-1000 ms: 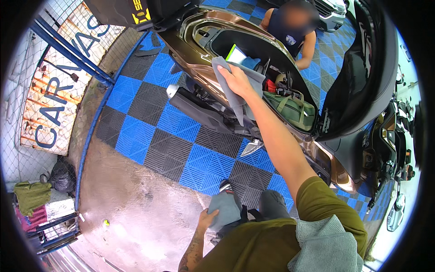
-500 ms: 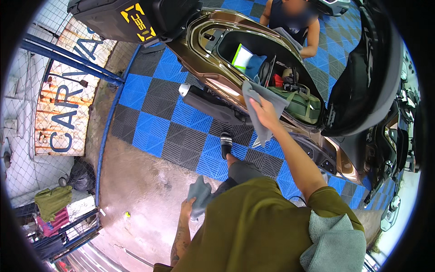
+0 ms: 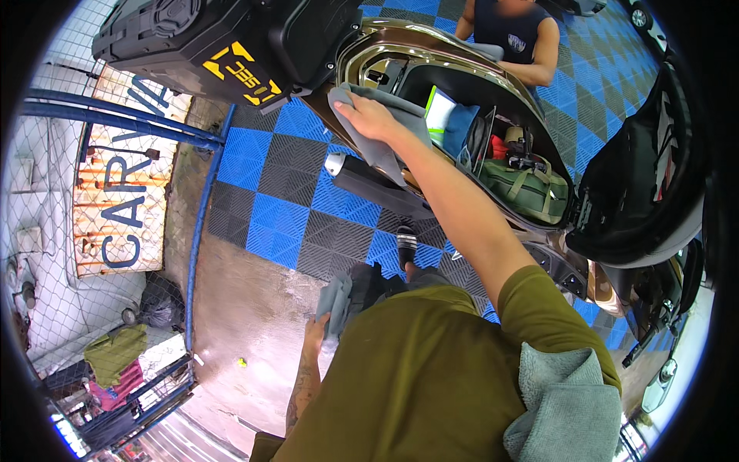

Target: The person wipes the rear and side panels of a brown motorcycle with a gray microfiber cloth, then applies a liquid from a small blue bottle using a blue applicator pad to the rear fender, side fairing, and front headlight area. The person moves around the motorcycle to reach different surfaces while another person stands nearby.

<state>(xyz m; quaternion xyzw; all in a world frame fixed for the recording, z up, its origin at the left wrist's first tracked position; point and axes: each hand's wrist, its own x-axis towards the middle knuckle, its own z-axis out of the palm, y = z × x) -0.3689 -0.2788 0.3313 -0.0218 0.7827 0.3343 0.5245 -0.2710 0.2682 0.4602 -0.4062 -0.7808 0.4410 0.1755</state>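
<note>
With a grey cloth [image 3: 412,119] beneath it, my right hand [image 3: 368,119] presses against the rear side panel of a brown scooter [image 3: 443,37]. The fingers are closed over part of the cloth, and the rest drapes down the bodywork. Low at my side, my left hand [image 3: 314,336] grips another grey cloth [image 3: 336,302] that hangs beside my leg. The scooter's seat [image 3: 643,185] is raised. Inside the open storage bay lie a green bag [image 3: 527,191], a blue item [image 3: 462,127] and a white sheet with a green edge [image 3: 439,108].
A black top case [image 3: 269,46] juts out behind the scooter. Across it stands another person [image 3: 514,38], an arm near the bodywork. Blue and black floor tiles [image 3: 281,165] meet bare concrete [image 3: 239,308]. A blue-railed wire fence [image 3: 202,231] runs along the left. A grey towel [image 3: 566,404] rests on my shoulder.
My right hand has slid the cloth left along the side panel toward the top case. My left hand still grips its cloth. The view has shifted toward the scooter's rear.
</note>
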